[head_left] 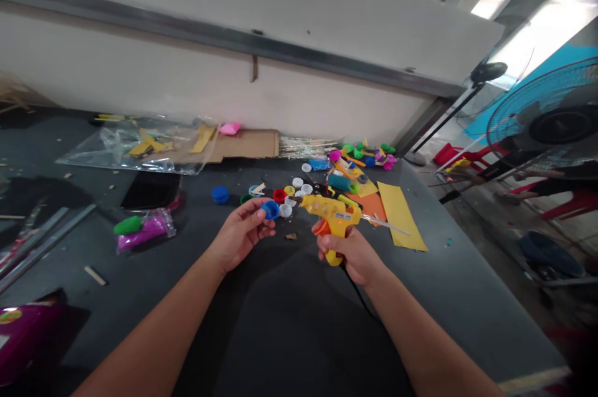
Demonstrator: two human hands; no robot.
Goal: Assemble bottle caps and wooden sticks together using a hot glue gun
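Note:
A blue bottle cap [270, 210] is pinched between the thumb and fingers of my left hand [243, 229], its hollow side showing. In my right hand [350, 250] is a yellow hot glue gun [331, 210], gripped by its handle near the orange trigger. Its nozzle points left towards the blue cap, with a gap between them. A clear glue stick [392, 227] juts from the gun's back end. Behind my hands lie several white caps [285, 210], a red cap [279, 196] and a yellow cap [289, 190]. More blue caps [219, 195] sit to the left.
A yellow sheet [402, 216] and coloured craft bits [359, 157] lie to the right. A clear plastic bag [140, 144], cardboard [247, 144], a phone [151, 190] and a purple packet [146, 232] lie left. A fan [555, 126] stands beyond the table's right edge.

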